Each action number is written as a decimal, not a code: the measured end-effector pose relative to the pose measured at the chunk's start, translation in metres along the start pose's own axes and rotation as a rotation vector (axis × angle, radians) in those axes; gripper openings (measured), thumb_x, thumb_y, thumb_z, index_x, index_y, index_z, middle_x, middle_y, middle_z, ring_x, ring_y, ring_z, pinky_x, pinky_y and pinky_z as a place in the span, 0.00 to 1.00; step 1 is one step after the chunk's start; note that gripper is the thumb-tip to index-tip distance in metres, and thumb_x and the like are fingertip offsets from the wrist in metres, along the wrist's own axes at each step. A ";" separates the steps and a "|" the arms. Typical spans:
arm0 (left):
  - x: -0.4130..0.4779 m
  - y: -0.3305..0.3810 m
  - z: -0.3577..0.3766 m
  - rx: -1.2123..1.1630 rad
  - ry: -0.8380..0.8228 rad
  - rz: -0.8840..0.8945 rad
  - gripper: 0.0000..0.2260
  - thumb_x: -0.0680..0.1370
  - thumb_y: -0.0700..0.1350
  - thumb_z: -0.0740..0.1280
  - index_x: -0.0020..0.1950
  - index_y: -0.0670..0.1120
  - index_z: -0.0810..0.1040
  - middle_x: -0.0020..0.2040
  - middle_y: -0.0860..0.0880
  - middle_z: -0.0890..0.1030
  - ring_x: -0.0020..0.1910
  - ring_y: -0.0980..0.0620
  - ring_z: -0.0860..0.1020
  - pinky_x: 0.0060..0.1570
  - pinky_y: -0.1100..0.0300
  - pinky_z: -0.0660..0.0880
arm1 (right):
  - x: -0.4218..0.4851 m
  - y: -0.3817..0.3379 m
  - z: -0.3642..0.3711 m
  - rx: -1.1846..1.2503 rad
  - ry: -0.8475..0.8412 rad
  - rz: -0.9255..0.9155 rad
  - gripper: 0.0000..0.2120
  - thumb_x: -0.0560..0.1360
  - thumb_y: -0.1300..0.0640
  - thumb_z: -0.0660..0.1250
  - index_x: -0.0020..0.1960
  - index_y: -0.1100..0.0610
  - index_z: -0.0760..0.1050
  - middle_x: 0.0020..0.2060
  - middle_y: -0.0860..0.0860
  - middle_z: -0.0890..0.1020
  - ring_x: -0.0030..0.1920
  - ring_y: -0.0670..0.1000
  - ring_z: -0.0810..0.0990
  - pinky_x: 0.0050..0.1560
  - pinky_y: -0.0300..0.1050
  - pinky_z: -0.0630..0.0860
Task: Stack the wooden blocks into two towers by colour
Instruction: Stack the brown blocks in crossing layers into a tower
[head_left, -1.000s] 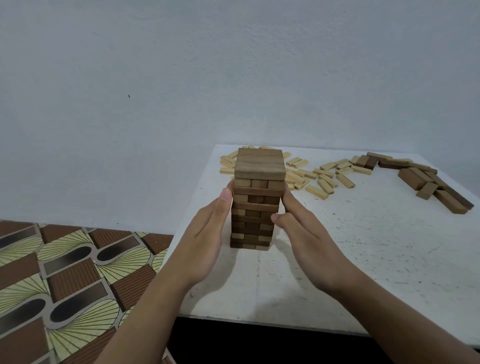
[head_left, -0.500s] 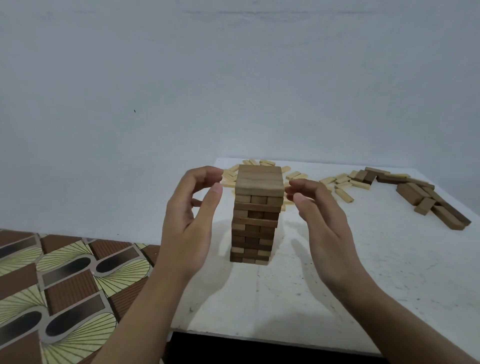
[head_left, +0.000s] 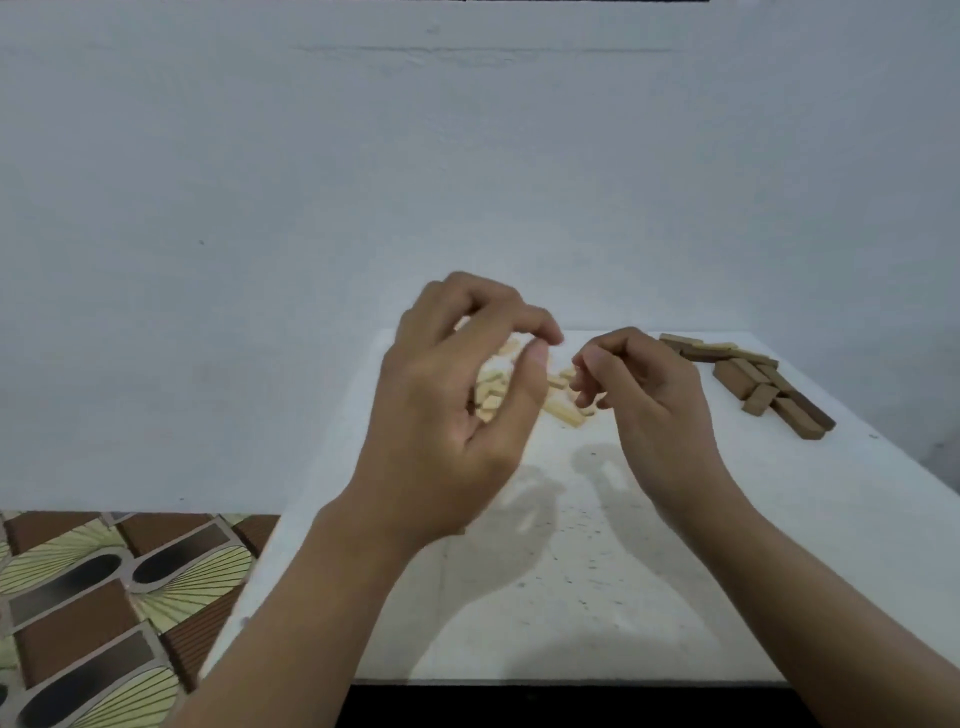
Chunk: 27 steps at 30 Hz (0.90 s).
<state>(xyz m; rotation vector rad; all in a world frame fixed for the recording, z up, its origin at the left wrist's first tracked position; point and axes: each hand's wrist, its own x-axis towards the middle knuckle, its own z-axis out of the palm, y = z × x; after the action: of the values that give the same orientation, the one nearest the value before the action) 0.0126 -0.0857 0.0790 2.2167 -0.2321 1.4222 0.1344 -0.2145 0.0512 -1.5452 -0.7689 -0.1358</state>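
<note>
My left hand is raised over the white table, its fingers curled toward the thumb with nothing between them. Just to its right, my right hand is also raised with curled fingers and holds nothing that I can see. Several light wooden blocks lie loose on the table behind both hands, partly hidden by them. Several dark brown blocks lie scattered at the far right of the table. The stacked tower does not show in this view.
A plain grey wall stands right behind the table. Patterned brown and yellow floor lies to the left, below the table's left edge. The table's front edge runs just under my forearms.
Both hands have come off the tower's sides, risen and curled their fingers. The view has shifted, and the tower that stood between my hands is no longer seen.
</note>
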 end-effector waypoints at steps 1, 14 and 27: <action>0.000 0.007 0.011 -0.038 -0.043 -0.005 0.05 0.80 0.39 0.67 0.51 0.44 0.83 0.49 0.51 0.78 0.51 0.51 0.78 0.53 0.59 0.72 | 0.001 0.005 -0.011 -0.032 0.002 0.015 0.08 0.81 0.60 0.64 0.44 0.60 0.78 0.36 0.52 0.82 0.38 0.48 0.80 0.41 0.36 0.75; 0.000 -0.026 0.200 -0.022 -0.481 -0.569 0.09 0.80 0.47 0.67 0.59 0.54 0.76 0.55 0.55 0.76 0.56 0.52 0.73 0.56 0.55 0.73 | 0.044 0.101 -0.137 -0.707 -0.055 0.158 0.05 0.80 0.53 0.64 0.47 0.50 0.76 0.45 0.40 0.78 0.48 0.44 0.76 0.46 0.40 0.71; 0.044 -0.098 0.331 0.338 -0.729 -0.422 0.22 0.84 0.50 0.54 0.79 0.56 0.61 0.75 0.53 0.68 0.74 0.47 0.63 0.65 0.40 0.60 | 0.147 0.199 -0.172 -1.093 -0.291 0.155 0.16 0.82 0.51 0.56 0.67 0.49 0.73 0.66 0.46 0.75 0.68 0.52 0.70 0.65 0.58 0.66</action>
<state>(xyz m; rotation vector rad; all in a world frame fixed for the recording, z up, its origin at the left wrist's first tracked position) 0.3373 -0.1573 -0.0230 2.7681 0.2494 0.4164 0.4154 -0.3031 -0.0138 -2.6990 -0.8421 -0.2414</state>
